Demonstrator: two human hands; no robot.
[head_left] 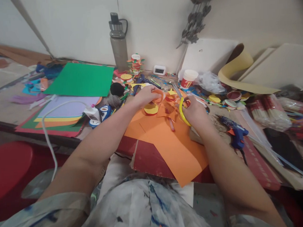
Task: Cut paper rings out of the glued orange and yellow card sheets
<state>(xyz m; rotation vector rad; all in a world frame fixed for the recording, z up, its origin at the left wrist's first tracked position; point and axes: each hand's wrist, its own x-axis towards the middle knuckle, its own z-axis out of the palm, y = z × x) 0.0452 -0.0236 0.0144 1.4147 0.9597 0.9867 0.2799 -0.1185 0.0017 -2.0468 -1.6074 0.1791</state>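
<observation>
My left hand (147, 95) is closed on a curled piece of orange paper (159, 94). In my right hand (192, 109) is a pair of scissors with yellow handles (183, 116), blades pointing up and away from me. Just below my left hand sits a round yellow-topped piece (151, 109) with a red side. Between my hands lie orange paper scraps (166, 110) and a red pen (171, 125). Large orange paper sheets (178, 152) spread beneath, hanging over the near edge of the table.
A green sheet (82, 79) and stacked coloured paper (63, 110) lie left, beside a white plug and cable (92, 113). A tall bottle (119, 44) stands at the wall. On the right are a blue glue gun (237, 134), a paper cup (189, 79) and bagged sticks (269, 111).
</observation>
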